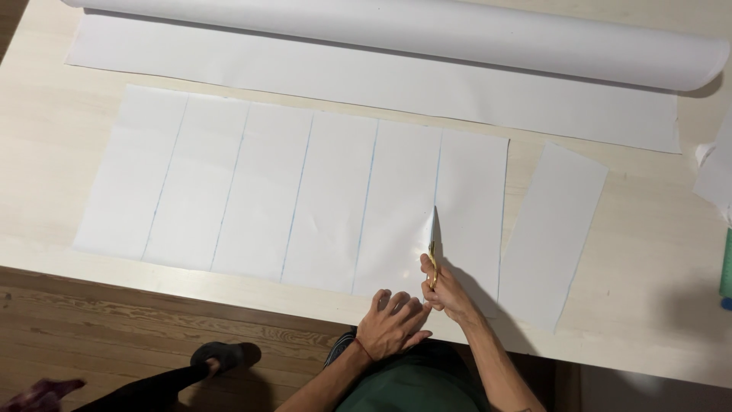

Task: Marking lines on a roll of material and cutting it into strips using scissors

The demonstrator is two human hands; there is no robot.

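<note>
1. Wood floor (114,320) shows at the bottom, under the edge of a pale wood table (46,152).
2. A foot in a dark shoe (217,355) rests on that floor, at the end of a leg in black.
3. Closest to the camera are the person's two arms, coming up from a green top.
4. The left hand (390,324) lies flat with its fingers spread apart. It presses down on the near edge of the big white sheet (267,191) and grips nothing.
5. A thin red band sits on the left wrist.
6. The right hand (446,294) is just beside the left one, touching it. Its fingers are closed around the gold handles of the scissors (433,244).
7. The scissors point away from the person. Their blades lie on a blue line on the big sheet, partway up it, near the sheet's right end.
8. The big sheet lies flat in the middle of the table. Thin blue lines split it into strips.
9. One cut strip (553,236) lies by itself just to the right, a bit tilted.
10. Farther back lies a long flat piece of paper (366,76).
11. At the far edge is the thick white paper roll (427,30) it comes from.
12. A small green thing (727,263) peeks in at the right edge.
</note>
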